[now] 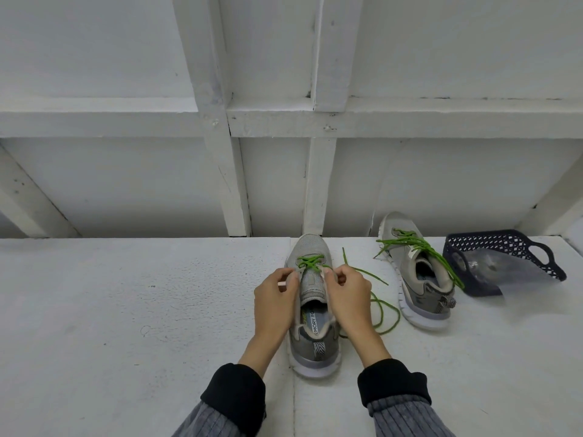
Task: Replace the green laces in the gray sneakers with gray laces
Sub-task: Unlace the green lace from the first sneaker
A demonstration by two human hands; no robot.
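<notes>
Pinching the near sneaker's (310,298) half-unthreaded green lace (310,261), both hands (277,299) (347,294) work; second sneaker (416,275) untouched, no gray laces visible.

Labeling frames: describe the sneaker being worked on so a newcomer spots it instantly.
On the white surface, two gray sneakers stand ahead of the person. It is the near sneaker, between the left hand and right hand. Unlike the far sneaker by the dark basket, only its toe-end eyelets are laced.

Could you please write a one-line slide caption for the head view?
Both hands, left and right, unthread the green lace from the near gray sneaker.
</notes>
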